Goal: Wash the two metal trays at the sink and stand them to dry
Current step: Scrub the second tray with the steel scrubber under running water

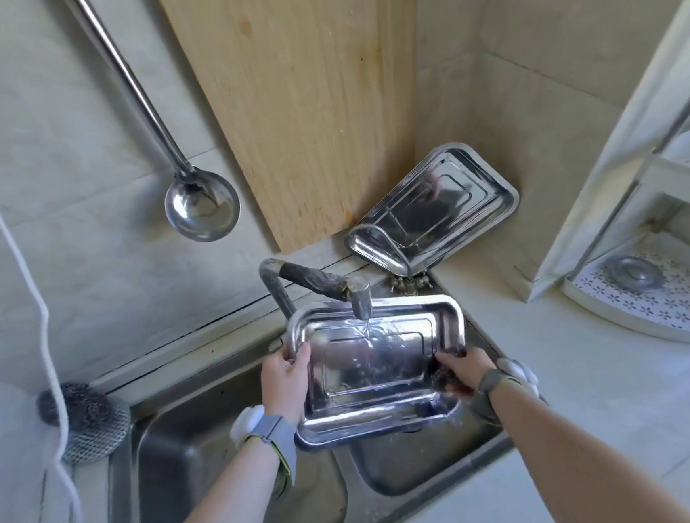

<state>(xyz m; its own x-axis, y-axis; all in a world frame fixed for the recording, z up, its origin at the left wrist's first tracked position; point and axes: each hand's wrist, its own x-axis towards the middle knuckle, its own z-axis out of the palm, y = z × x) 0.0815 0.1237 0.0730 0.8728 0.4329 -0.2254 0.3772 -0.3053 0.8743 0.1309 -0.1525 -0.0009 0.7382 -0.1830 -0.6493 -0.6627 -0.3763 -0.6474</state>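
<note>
Under the tap [360,302], your left hand [284,374] clamps the slick, stiff tray [368,385] at its 9 o'clock rim; your right hand [465,367] clenches a dark scourer [447,380].

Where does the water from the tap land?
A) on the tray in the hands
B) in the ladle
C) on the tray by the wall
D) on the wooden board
A: water from the tap falls onto the tray that the left hand grips over the sink.

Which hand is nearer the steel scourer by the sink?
Left hand: grips the tray by its left rim, right of the scourer. Right hand: farther right, at its right rim.
</note>
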